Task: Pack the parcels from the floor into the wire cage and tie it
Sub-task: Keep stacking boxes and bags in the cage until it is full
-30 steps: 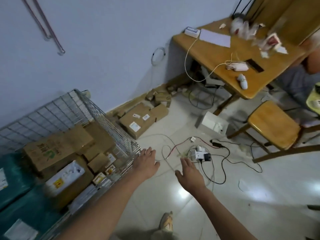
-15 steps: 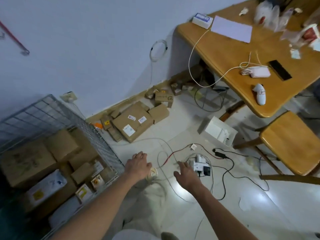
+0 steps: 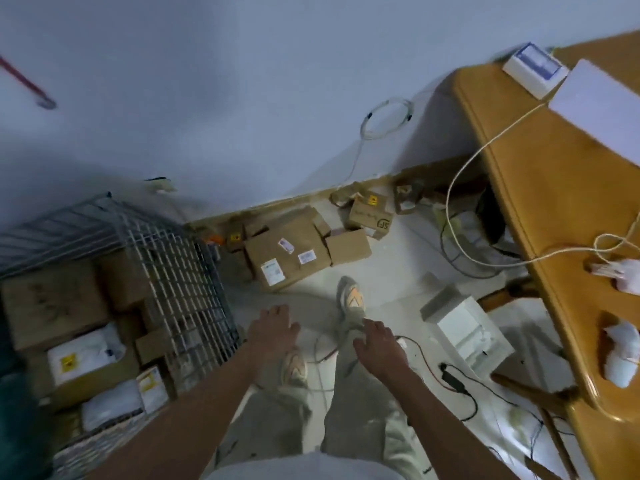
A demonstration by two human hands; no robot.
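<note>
left hand point(image 3: 273, 329): empty, fingers spread and relaxed, held out over the floor just right of the wire cage point(image 3: 180, 268).
right hand point(image 3: 377, 348): empty too, fingers loosely extended, above the right leg and the red wire point(image 3: 420, 351).
parcels on floor: cluster against the wall, beyond the cage's far right corner. Big flat carton point(image 3: 284, 258) nearest the cage, small plain box point(image 3: 348, 245) touching its right side, printed box point(image 3: 369, 216) behind that, a few small ones wedged along the baseboard.
cage load: already holds several cartons and white poly bags point(image 3: 85, 351), top open.
handling, big carton: stiff cardboard, likely the heaviest here. Judgement: two hands on opposite short edges, not the taped labels.
handling, small boxes: look light and rigid, probably one-hand pinch across the sides.
risk: loose cables near the feet, trip or snag on the way to the parcels.
hard to see: frame is motion-blurred, labels unreadable. Cage's near side is cut off at the left edge. Count of small parcels by the wall unclear. No tie or rope visible.
</note>
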